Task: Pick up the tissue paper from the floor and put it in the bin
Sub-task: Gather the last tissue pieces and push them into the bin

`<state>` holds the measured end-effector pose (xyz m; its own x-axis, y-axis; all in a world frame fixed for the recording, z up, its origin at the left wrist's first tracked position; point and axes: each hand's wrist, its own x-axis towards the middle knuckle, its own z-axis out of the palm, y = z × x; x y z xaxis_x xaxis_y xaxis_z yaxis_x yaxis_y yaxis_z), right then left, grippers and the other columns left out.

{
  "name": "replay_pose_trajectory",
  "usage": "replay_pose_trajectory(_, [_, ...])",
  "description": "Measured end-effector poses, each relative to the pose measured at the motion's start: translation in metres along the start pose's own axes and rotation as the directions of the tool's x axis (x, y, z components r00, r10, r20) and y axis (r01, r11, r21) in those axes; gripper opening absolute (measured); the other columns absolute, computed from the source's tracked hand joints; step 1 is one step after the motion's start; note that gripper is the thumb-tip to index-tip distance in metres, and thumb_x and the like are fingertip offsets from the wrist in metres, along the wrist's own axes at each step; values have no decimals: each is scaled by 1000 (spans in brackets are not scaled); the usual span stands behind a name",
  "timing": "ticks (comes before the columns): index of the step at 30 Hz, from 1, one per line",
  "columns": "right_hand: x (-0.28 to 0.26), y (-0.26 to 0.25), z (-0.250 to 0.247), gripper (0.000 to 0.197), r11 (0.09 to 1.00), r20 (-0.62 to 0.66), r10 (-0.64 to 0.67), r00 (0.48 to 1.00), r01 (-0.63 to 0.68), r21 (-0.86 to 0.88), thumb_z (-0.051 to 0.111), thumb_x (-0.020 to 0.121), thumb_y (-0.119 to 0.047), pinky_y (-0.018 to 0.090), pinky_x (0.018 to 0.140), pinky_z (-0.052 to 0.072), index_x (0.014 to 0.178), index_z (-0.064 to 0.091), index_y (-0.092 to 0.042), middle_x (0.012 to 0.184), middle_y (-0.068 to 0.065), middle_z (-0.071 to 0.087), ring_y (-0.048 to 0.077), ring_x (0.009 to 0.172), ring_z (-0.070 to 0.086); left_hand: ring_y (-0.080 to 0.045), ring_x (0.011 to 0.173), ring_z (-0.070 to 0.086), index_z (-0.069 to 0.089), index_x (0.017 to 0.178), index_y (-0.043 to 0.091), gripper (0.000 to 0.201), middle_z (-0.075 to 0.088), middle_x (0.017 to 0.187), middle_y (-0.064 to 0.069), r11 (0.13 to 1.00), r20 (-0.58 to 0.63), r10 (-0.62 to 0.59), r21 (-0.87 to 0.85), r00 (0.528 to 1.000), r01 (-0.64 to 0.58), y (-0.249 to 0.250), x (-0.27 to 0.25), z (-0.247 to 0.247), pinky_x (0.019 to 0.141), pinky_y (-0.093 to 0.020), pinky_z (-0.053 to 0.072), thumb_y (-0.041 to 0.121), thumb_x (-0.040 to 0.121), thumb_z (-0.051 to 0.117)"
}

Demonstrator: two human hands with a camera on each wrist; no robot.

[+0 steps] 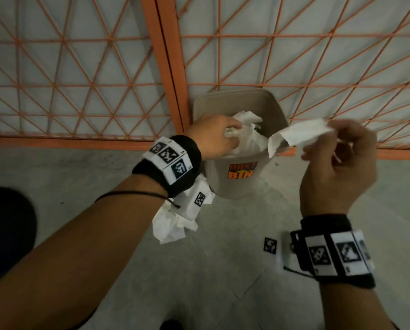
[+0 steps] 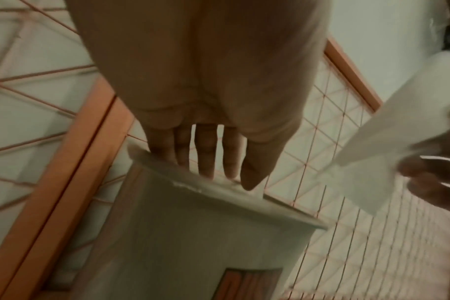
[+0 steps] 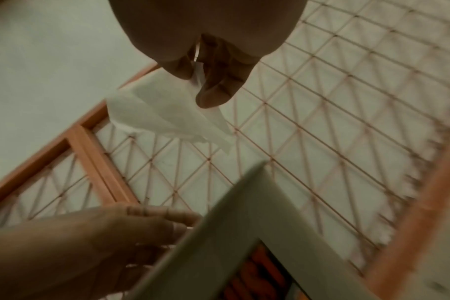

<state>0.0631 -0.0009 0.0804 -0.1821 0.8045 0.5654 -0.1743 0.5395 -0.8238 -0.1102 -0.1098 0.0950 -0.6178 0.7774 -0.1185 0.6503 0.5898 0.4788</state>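
A beige bin (image 1: 235, 184) with an orange label stands on the floor against the fence, with crumpled white tissue (image 1: 249, 120) heaped inside it. My left hand (image 1: 225, 136) reaches over the bin's near-left rim, and its straight fingers (image 2: 206, 154) touch the heap. My right hand (image 1: 335, 136) hovers by the bin's right side and pinches a flat white tissue sheet (image 1: 296, 136), which hangs over the rim. From the right wrist, that sheet (image 3: 164, 113) droops from my fingertips (image 3: 211, 91) above the bin's edge (image 3: 244, 223). Another crumpled tissue (image 1: 168, 227) lies on the floor under my left wrist.
An orange mesh fence (image 1: 168, 67) with a pale panel behind it stands right behind the bin. The floor (image 1: 223, 282) is grey concrete. A dark rounded shape (image 1: 6, 234) sits at the left edge.
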Motion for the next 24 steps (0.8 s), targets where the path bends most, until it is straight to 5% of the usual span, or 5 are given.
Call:
replay_pose_trajectory(7, [50,-2,76,18,982,330,-101,938,147,-117,54,87,-15,19,69,52,97,69,-10,93,7,70,14,79,64,3,106,62,66,120,24,34,68,118,12,895,-492,-103,-425,865,-135,-28,-62,-11,89,-3,45,7,91,58])
replay_pose_trajectory(15, [60,18,101,32,815,809,302,504,304,-494,62,88,-27,33,93,45,119,64,-20,118,5,65,23,111,59,4,84,64,69,104,23,28,71,106,1,855,-355,-381,-486,854,180,-117,-91,48,85,-10,50,3,87,60])
replay_pose_trajectory(17, [56,16,95,38,827,802,267,535,300,-475,62,88,-30,26,91,43,126,60,-24,124,5,61,16,107,57,-13,97,65,67,112,25,30,67,119,0,845,-189,-436,-423,880,328,-136,-84,70,96,-28,51,10,87,61])
replay_pose_trajectory(20, [39,1,83,36,912,719,120,684,210,-352,58,88,-23,5,78,39,123,62,-23,121,0,58,10,98,57,-23,112,59,58,126,29,40,58,132,-2,867,-7,-456,-228,890,443,-156,-69,99,101,-37,48,23,87,60])
replay_pose_trajectory(24, [-15,-30,70,16,986,537,-129,834,166,-21,55,90,-8,21,64,50,97,68,-13,93,2,66,13,75,61,-30,122,54,45,137,27,49,52,136,-9,841,-16,-520,-188,854,508,-172,-33,114,103,-41,46,23,89,55])
